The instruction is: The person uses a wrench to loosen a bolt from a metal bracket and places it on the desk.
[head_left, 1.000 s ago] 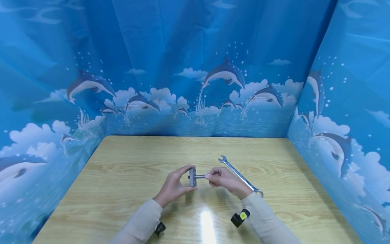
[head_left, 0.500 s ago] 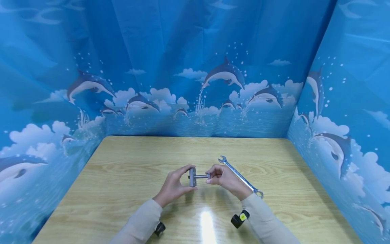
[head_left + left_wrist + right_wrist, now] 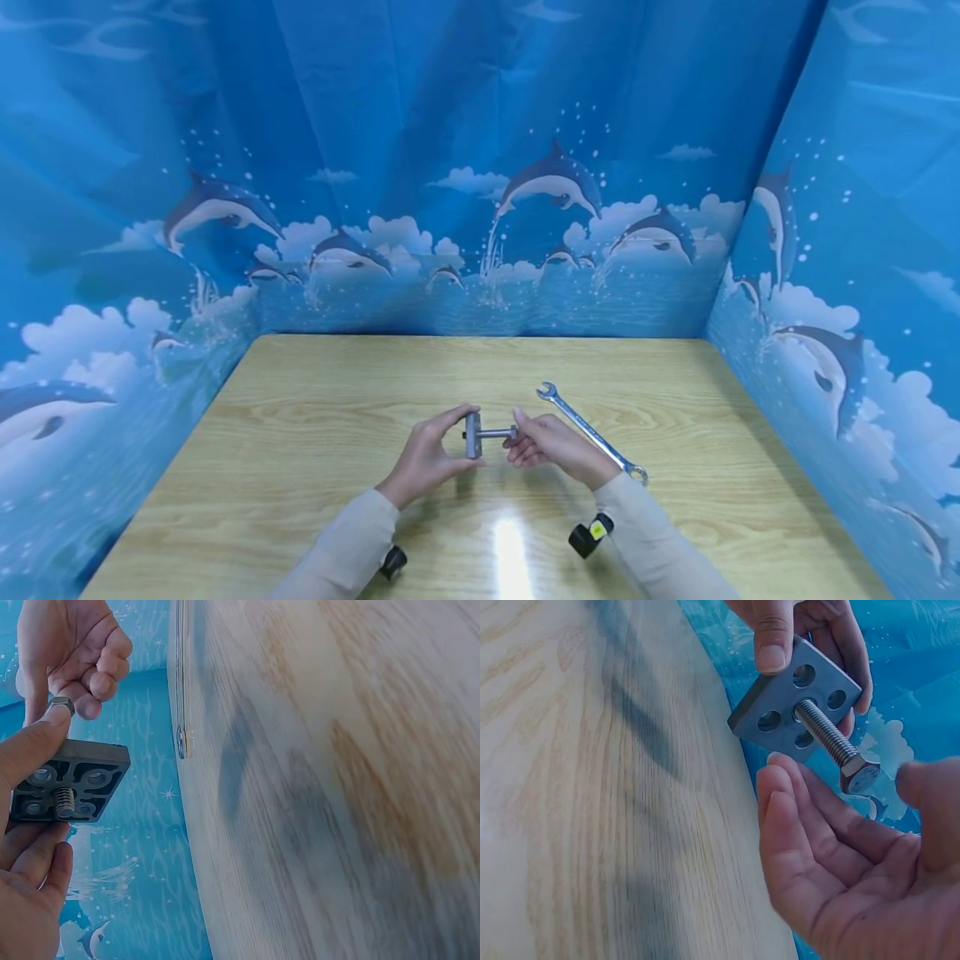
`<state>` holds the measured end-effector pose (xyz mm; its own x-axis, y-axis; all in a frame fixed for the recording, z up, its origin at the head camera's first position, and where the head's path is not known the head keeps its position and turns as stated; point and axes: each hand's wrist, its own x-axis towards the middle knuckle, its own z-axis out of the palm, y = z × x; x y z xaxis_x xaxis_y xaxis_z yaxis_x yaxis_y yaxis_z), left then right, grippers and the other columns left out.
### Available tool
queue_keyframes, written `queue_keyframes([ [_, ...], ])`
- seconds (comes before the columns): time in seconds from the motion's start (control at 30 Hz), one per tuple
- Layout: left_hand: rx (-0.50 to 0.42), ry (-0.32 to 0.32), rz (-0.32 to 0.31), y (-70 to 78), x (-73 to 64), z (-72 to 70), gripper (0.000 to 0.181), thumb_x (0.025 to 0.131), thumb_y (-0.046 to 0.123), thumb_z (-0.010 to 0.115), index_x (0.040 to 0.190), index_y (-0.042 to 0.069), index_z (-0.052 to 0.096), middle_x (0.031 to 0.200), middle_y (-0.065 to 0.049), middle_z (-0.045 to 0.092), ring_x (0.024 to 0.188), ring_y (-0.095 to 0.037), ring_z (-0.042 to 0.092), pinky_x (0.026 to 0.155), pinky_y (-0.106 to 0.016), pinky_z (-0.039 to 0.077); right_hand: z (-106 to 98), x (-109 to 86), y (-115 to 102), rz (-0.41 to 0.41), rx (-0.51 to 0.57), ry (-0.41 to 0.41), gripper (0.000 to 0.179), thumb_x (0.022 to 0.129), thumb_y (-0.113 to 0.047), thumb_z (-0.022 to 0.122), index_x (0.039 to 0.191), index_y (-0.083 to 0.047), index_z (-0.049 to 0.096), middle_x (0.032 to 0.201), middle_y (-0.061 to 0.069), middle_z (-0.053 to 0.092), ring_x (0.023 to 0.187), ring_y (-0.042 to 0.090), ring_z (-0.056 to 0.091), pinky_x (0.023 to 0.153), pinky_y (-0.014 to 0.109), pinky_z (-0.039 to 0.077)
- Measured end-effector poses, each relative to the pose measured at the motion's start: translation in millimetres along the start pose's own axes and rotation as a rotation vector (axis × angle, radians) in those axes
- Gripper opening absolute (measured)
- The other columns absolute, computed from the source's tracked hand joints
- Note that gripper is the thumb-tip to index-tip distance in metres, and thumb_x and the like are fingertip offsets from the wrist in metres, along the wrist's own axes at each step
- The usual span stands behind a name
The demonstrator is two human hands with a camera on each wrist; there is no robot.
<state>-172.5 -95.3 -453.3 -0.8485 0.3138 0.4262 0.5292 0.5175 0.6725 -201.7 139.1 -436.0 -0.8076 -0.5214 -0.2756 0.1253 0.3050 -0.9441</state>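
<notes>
My left hand [image 3: 423, 462] grips a square grey metal plate [image 3: 784, 697] by its opposite edges, thumb on one and fingers on the other. Several round holes mark the plate's face. A hex bolt [image 3: 826, 731] runs through its centre, the head pointing toward my right hand [image 3: 558, 446]. In the left wrist view, the threaded end [image 3: 64, 801] sticks a little way out of the plate's ribbed back. My right hand is beside the bolt head, its fingers loosely bent and the thumb apart from the head in the right wrist view.
A silver combination wrench [image 3: 592, 435] lies slantwise on the wood-grain table [image 3: 337, 383], just beyond my right wrist. Blue dolphin-print curtains [image 3: 450, 167] stand round the table's back and sides. Each sleeve carries a dark wrist camera.
My right fingers pinched the bolt head a second ago, then loosened. Now the thumb is raised and the fingers sit lower beside the head. The left hand and plate have barely moved.
</notes>
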Motion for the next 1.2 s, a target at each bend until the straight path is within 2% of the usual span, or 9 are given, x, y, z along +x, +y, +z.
queue_keyframes([
  [0.1, 0.001, -0.003, 0.007, -0.4, 0.1, 0.2, 0.074, 0.064, 0.017, 0.089, 0.130, 0.010, 0.057, 0.130, -0.009, 0.060, 0.121, -0.021, 0.057, 0.103, -0.033, 0.047, 0.2, 0.5, -1.1, 0.024, -0.004, 0.012, 0.079, 0.098, -0.059, 0.032, 0.104, 0.013, 0.062, 0.089, 0.016, 0.068, 0.080, 0.024, 0.067, 0.080, 0.041, 0.059],
  [0.23, 0.005, -0.007, 0.018, -1.3, 0.3, 0.6, 0.073, 0.064, 0.017, 0.089, 0.129, 0.007, 0.058, 0.130, -0.008, 0.061, 0.120, -0.022, 0.057, 0.103, -0.033, 0.047, 0.5, 1.7, -1.7, 0.047, -0.010, 0.036, 0.067, 0.098, -0.054, 0.041, 0.097, 0.009, 0.064, 0.080, 0.008, 0.066, 0.069, 0.015, 0.062, 0.070, 0.035, 0.059],
  [0.33, 0.007, -0.009, 0.018, -1.6, 0.2, 0.8, 0.074, 0.063, 0.016, 0.089, 0.129, 0.008, 0.057, 0.130, -0.009, 0.060, 0.120, -0.022, 0.057, 0.103, -0.034, 0.046, 0.0, 2.9, -1.8, 0.048, -0.013, 0.047, 0.058, 0.098, -0.046, 0.048, 0.096, 0.009, 0.064, 0.076, 0.004, 0.064, 0.065, 0.012, 0.059, 0.065, 0.030, 0.056],
  [0.5, 0.007, -0.014, 0.009, -1.0, -0.9, 0.6, 0.074, 0.063, 0.015, 0.089, 0.130, 0.009, 0.057, 0.131, -0.008, 0.060, 0.121, -0.022, 0.057, 0.103, -0.034, 0.047, -0.1, 2.9, -3.4, 0.011, -0.019, 0.090, 0.036, 0.094, -0.027, 0.062, 0.102, 0.008, 0.064, 0.082, 0.011, 0.066, 0.072, 0.016, 0.063, 0.075, 0.038, 0.059],
  [0.63, 0.014, -0.014, 0.002, -0.5, -0.9, 0.8, 0.074, 0.064, 0.016, 0.089, 0.130, 0.011, 0.057, 0.131, -0.007, 0.060, 0.120, -0.022, 0.057, 0.103, -0.033, 0.047, 1.5, 2.2, -5.1, -0.019, -0.047, 0.158, 0.023, 0.086, -0.013, 0.072, 0.103, -0.001, 0.063, 0.092, 0.012, 0.065, 0.082, 0.021, 0.062, 0.082, 0.041, 0.057],
  [0.83, 0.001, -0.007, -0.009, -1.2, -0.5, 2.0, 0.074, 0.064, 0.017, 0.089, 0.131, 0.011, 0.057, 0.131, -0.012, 0.059, 0.120, -0.024, 0.057, 0.103, -0.036, 0.047, 4.4, 1.5, -6.9, -0.042, -0.103, 0.214, 0.025, 0.081, -0.005, 0.074, 0.102, -0.004, 0.063, 0.093, 0.008, 0.062, 0.082, 0.020, 0.059, 0.079, 0.043, 0.055],
  [1.03, 0.002, -0.002, -0.020, -0.1, -0.2, 1.3, 0.074, 0.064, 0.018, 0.089, 0.131, 0.011, 0.057, 0.132, -0.008, 0.060, 0.120, -0.023, 0.057, 0.102, -0.035, 0.048, 3.0, 1.6, -7.0, -0.059, -0.115, 0.211, 0.026, 0.080, -0.005, 0.075, 0.103, -0.004, 0.063, 0.094, 0.008, 0.063, 0.082, 0.020, 0.060, 0.074, 0.033, 0.055],
  [1.2, 0.003, -0.001, -0.027, -0.4, -0.5, 1.5, 0.074, 0.064, 0.018, 0.089, 0.131, 0.011, 0.057, 0.131, -0.008, 0.060, 0.119, -0.023, 0.058, 0.102, -0.036, 0.048, 3.2, 0.6, -5.5, -0.060, -0.122, 0.190, 0.037, 0.080, -0.010, 0.076, 0.113, -0.003, 0.062, 0.101, 0.008, 0.063, 0.090, 0.021, 0.061, 0.079, 0.034, 0.056],
])
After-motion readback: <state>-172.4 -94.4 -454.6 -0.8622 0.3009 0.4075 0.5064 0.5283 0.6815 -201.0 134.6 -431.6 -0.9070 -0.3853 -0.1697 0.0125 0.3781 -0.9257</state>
